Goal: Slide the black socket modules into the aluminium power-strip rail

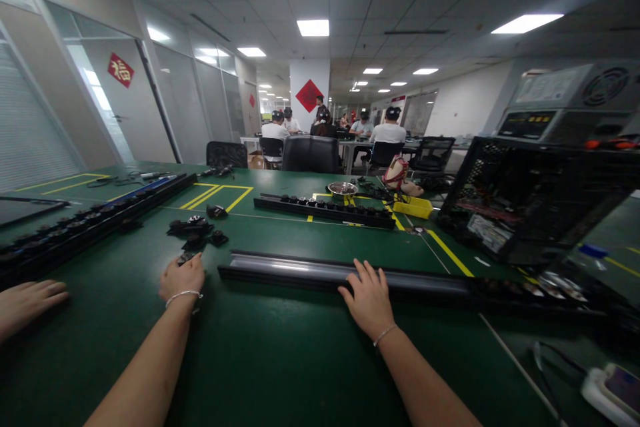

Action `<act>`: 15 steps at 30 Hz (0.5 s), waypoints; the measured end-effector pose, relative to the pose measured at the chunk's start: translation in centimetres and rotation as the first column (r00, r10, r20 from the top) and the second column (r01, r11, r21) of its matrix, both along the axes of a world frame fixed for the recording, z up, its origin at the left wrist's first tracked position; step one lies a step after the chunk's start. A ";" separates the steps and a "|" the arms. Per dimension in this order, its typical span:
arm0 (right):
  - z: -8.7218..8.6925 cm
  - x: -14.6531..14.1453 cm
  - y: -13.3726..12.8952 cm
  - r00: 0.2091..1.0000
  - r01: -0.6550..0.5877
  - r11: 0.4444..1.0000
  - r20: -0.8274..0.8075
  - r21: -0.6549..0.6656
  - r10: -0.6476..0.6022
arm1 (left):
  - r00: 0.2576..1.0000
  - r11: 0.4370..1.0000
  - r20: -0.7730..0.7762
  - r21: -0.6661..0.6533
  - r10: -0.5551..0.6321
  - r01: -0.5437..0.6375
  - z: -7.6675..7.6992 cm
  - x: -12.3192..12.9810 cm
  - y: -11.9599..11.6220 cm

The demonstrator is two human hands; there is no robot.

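My left hand (183, 277) reaches to a small pile of black parts (196, 227) on the green table (280, 353); its fingers are bent around a small dark part at the pile's near edge, largely hidden by them. My right hand (369, 295), fingers spread, rests on the near edge of a long black channel (295, 268) lying crosswise in front of me. The channel's left part shows a bare shiny inside, while dark parts sit in its right end.
Another person's hand (35, 303) lies at the left edge near a long filled rail (95, 220). Farther back are a shorter rail (325, 208), a metal dish (343, 189) and a yellow tray (413, 207). An open computer case (530, 200) stands right.
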State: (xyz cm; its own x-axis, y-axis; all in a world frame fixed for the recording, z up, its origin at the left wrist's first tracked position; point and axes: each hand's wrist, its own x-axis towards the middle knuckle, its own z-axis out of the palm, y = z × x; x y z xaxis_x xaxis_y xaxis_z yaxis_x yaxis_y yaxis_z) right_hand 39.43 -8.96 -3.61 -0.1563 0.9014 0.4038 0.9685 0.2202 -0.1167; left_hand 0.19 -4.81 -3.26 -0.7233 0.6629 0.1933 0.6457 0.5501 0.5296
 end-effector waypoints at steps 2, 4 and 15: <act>0.0 0.0 0.0 1.000 0.000 1.000 0.001 -0.003 0.000 | 0.991 0.992 0.054 -0.042 0.124 -0.121 0.0 -1.1 -0.3; 0.1 0.0 0.0 1.000 0.005 1.000 0.005 -0.005 -0.005 | 0.976 0.979 0.093 -0.071 0.196 -0.190 0.0 -2.1 -0.6; 0.2 -0.1 -0.1 1.000 0.007 1.000 -0.015 -0.027 -0.007 | 0.979 0.981 0.119 -0.118 0.167 -0.153 0.4 -2.9 -1.5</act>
